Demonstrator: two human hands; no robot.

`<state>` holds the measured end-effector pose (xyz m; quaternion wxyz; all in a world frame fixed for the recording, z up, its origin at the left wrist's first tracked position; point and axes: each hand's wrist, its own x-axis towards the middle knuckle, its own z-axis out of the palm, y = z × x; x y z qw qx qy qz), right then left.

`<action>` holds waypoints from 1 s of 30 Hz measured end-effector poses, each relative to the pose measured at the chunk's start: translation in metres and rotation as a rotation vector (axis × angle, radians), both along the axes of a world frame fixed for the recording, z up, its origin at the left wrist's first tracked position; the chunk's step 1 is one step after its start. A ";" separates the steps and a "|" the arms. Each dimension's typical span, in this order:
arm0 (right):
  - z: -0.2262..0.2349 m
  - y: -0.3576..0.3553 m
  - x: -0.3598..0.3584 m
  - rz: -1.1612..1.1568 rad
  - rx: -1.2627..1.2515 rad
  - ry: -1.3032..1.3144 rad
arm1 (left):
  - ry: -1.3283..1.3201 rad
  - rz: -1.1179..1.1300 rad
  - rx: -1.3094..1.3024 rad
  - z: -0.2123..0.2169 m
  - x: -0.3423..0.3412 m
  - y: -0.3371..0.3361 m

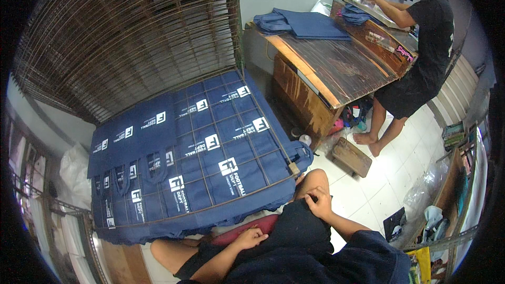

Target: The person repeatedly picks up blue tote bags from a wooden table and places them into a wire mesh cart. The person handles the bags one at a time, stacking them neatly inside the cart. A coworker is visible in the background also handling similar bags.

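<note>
A wire mesh rack [121, 31] rises ahead of you, its lower grid [247, 152] lying over the wide spread of navy printed bags [173, 163] just beyond your knees. Behind it, a wooden table [336, 68] carries more folded navy bags [310, 23], and another person [421, 47] stands working there. Your right hand [319, 202] rests on your raised right knee, fingers curled loosely, holding nothing. Your left hand [250, 237] lies half-closed and empty on your lap, near the bags' front edge.
</note>
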<state>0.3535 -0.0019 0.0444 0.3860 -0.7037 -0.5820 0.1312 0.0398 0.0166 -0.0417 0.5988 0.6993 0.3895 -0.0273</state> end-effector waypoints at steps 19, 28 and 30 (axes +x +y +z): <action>-0.001 -0.002 0.001 -0.017 0.063 0.061 | 0.025 -0.005 -0.006 0.012 0.000 0.001; 0.077 0.054 0.030 -0.055 0.512 0.014 | 0.072 -0.031 0.121 0.003 -0.007 -0.009; 0.117 0.075 0.043 -0.058 0.647 -0.050 | 0.081 -0.035 0.166 -0.002 -0.007 -0.009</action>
